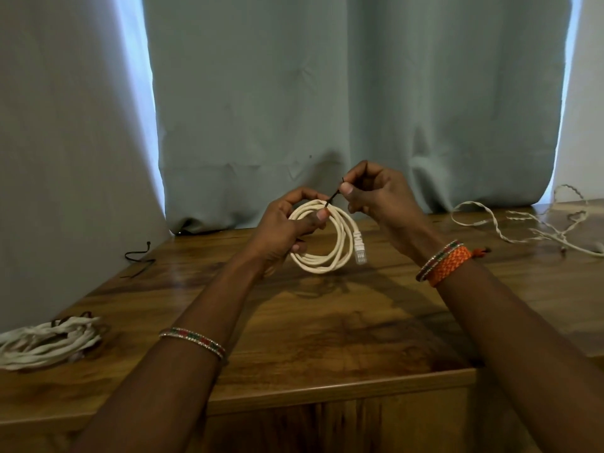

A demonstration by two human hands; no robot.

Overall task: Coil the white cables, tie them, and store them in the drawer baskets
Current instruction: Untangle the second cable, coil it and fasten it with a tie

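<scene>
no legible text, no labels, brands or nos. on any cable, tie or surface

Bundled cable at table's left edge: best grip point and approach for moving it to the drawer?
Judging from its pose, take the bundled cable across the middle of its strands, near the dark tie that gathers them, coming from above. It lies flat on the wooden table, so a top-down pinch around all the loops should keep them together; grabbing a single strand risks pulling the coil apart.
</scene>
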